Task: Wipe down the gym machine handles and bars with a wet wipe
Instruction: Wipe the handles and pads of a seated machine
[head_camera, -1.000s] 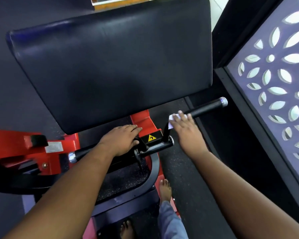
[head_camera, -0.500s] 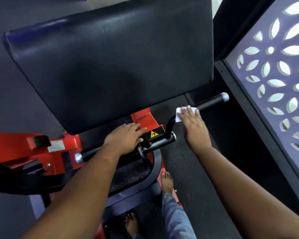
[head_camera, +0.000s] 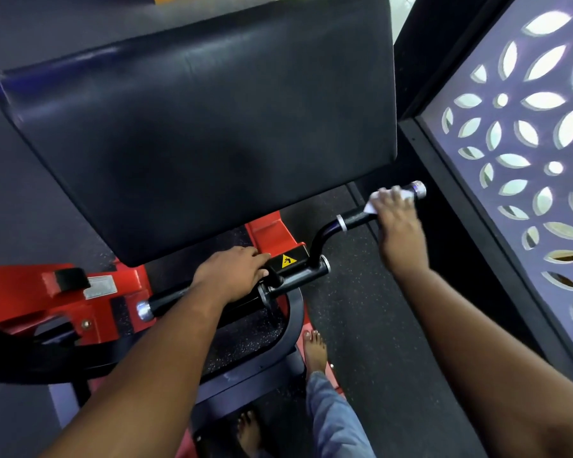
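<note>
White wipe [head_camera: 382, 201] sits wrapped on the right handle [head_camera: 358, 218], up near its chrome end cap [head_camera: 418, 189], far right of the scene. Right hand [head_camera: 399, 226] is on top of it, fingers curled over the bar and clamping the wipe to the black grip; a corner of the wipe pokes out on the hand's left side. Just left of the hand, the grip runs down to a silver ring, then the bar bends toward the centre hub.

Left hand [head_camera: 230, 276] lies over the left handle [head_camera: 169, 300], fingers stretched forward and fairly flat, tips reaching a black block with a yellow warning sticker [head_camera: 287, 261]. Whether the thumb wraps underneath, I cannot tell. That handle's chrome end shows near left of the wrist.

Big black pad [head_camera: 205, 127] fills the far middle, tilted, overhanging both handles. Red frame [head_camera: 20, 292] spreads to the left, with a small silver label on it. Two bare feet and a blue jean leg [head_camera: 331, 414] stand on dark speckled floor, near centre. A cut-out patterned screen [head_camera: 526, 143] runs along the right side.
</note>
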Demonstrator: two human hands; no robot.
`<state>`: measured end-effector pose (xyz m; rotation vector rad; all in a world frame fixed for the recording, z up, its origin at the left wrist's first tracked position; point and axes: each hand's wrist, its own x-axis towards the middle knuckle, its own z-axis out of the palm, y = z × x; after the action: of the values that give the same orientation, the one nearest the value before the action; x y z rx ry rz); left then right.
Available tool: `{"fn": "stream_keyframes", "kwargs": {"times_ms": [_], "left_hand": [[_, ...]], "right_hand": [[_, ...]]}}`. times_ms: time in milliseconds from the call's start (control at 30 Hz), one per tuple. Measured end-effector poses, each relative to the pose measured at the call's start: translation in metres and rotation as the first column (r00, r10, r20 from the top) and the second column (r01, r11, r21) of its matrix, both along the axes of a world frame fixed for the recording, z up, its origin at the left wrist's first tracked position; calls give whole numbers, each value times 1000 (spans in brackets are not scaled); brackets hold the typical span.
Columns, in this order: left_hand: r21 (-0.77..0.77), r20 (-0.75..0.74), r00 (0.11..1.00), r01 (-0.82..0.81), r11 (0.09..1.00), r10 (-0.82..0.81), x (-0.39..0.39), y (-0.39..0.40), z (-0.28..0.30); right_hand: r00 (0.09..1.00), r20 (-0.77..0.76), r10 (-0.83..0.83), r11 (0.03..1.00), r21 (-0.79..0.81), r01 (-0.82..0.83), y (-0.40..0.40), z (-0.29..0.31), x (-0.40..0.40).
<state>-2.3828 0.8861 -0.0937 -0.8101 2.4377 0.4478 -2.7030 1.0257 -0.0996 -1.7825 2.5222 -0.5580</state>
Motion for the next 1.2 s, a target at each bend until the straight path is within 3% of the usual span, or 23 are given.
{"fn": "stream_keyframes", "kwargs": {"times_ms": [100,167,267,333,367,500,533,667,700,800,833,900,967,1000,1133,1200], "left_hand": [[-4,2,1000,-4,1000,4,0,0,-2],[-7,9,1000,-7,1000,7,0,0,-2],[-24,5,1000,2,1000,-2,0,0,-3],[-30,10,1000,6,1000,-5,0,0,-4],[-30,11,1000,8,1000,-7,0,0,-4],[-36,7,1000,19,999,-19,-1,0,-1],[-34,9,1000,17,999,-16,-1,1,0],[-38,4,1000,12,999,-12,0,2,1],[-37,4,1000,10,999,-10,0,1,0],[-40,6,1000,9,999,-9,1,2,-2],[-43,7,1000,9,999,-9,1,2,-3],[-45,8,1000,9,999,-8,0,1,-5],[-42,12,1000,5,999,-4,0,0,-6],[-41,13,1000,4,999,-4,0,1,-6],[-45,14,1000,10,999,-10,-1,0,-4],[-46,9,1000,10,999,-10,-1,1,-5]], "right_hand": [[985,37,166,984,66,-168,1,-13,41],[968,-64,242,964,127,-232,-1,-13,46],[967,-228,113,978,199,-67,-3,-3,14],[963,-263,-53,970,217,112,-3,2,-7],[962,-266,-60,965,232,124,-4,3,-6],[912,-260,317,925,298,-237,2,-9,22],[916,-270,298,934,283,-220,1,-8,19],[963,-214,-164,953,216,211,4,-4,8],[971,-198,-134,958,224,178,2,-7,17],[955,-202,219,949,273,-160,4,-20,52],[941,-229,250,949,250,-191,5,-21,51],[969,-236,69,982,186,-25,4,-18,37],[970,-125,-208,961,159,227,2,-14,23],[960,-79,-270,946,165,280,1,-16,24],[998,-6,-56,979,199,56,2,-31,72],[994,2,-110,978,177,108,3,-36,85]]}}
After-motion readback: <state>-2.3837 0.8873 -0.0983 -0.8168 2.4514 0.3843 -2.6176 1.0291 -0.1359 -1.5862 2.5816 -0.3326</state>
